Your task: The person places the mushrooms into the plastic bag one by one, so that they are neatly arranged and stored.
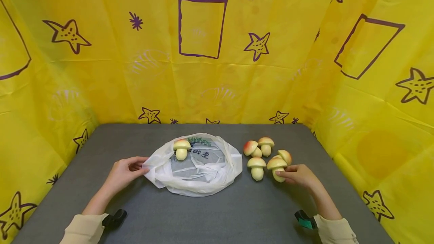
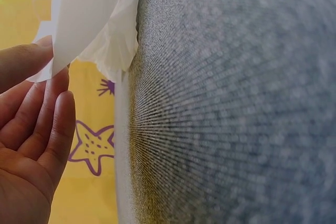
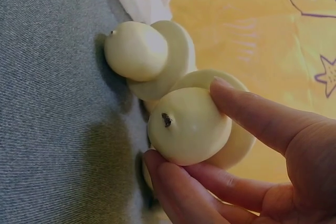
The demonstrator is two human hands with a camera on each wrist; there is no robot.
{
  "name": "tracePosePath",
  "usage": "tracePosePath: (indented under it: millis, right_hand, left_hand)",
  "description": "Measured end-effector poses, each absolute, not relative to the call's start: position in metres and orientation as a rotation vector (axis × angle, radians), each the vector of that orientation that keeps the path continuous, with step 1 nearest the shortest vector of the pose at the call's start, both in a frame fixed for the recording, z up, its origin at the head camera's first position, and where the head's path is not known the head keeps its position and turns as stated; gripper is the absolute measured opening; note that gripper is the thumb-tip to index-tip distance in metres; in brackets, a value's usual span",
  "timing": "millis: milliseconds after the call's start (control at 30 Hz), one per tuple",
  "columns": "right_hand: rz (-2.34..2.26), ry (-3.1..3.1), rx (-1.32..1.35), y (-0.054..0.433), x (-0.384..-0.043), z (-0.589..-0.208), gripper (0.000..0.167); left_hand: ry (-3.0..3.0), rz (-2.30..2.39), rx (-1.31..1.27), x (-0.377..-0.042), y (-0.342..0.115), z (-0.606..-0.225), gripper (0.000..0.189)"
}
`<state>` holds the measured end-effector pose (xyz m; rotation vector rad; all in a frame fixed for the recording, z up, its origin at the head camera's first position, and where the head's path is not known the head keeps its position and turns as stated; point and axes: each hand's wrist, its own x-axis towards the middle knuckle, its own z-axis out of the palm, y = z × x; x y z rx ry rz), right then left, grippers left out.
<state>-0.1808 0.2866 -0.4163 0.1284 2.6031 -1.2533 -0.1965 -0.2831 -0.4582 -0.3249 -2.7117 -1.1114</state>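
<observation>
A thin white plastic bag (image 1: 203, 187) lies with its mouth spread wide, green and dark print showing inside. One mushroom (image 1: 181, 150) with an orange-tinged cap is within the bag's opening, at the left. My left hand (image 1: 127, 172) pinches the bag's left edge between thumb and fingers; the left wrist view shows the white film (image 2: 86, 19) caught there. On the right, my right hand (image 1: 300, 176) holds a pale mushroom (image 3: 189, 124) by its stem, thumb on one side and fingers on the other. Several more mushrooms (image 1: 257, 168) sit close around it.
The dark grey table (image 1: 217, 217) runs back to yellow cloth walls (image 1: 217, 86) printed with stars and frames, which enclose it at the back and both sides. The mushroom group stands just right of the bag. Black straps (image 1: 115, 218) circle the wrists.
</observation>
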Motion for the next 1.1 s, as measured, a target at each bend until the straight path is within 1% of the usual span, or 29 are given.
tracePosePath:
  millis: [100,233,333,400,533,600,1100]
  right_hand:
    - [-1.231,2.624,0.135,0.286,-0.182,-0.413,0.050]
    - [-1.211,2.638,0.131,0.285,-0.183,-0.407,0.061]
    - [-1.215,2.631,0.134,0.284,-0.183,-0.404,0.064]
    - [-1.226,2.629,0.141,0.283,-0.183,-0.402,0.061]
    - [-1.295,2.615,0.143,0.278,-0.184,-0.397,0.048]
    - [-1.327,2.608,0.139,0.276,-0.185,-0.394,0.044]
    - [-1.344,2.622,0.059,0.255,-0.195,-0.379,0.055]
  left_hand:
    - [-2.712,-1.109,-0.324,-0.196,-0.284,-0.458,0.033]
    - [-2.708,-1.104,-0.322,-0.196,-0.284,-0.457,0.033]
    - [-2.706,-1.104,-0.318,-0.196,-0.284,-0.457,0.034]
    - [-2.708,-1.105,-0.315,-0.196,-0.284,-0.457,0.034]
    - [-2.720,-1.114,-0.311,-0.196,-0.284,-0.456,0.034]
    - [-2.723,-1.116,-0.310,-0.196,-0.284,-0.456,0.034]
    - [-2.697,-1.118,-0.327,-0.197,-0.282,-0.454,0.033]
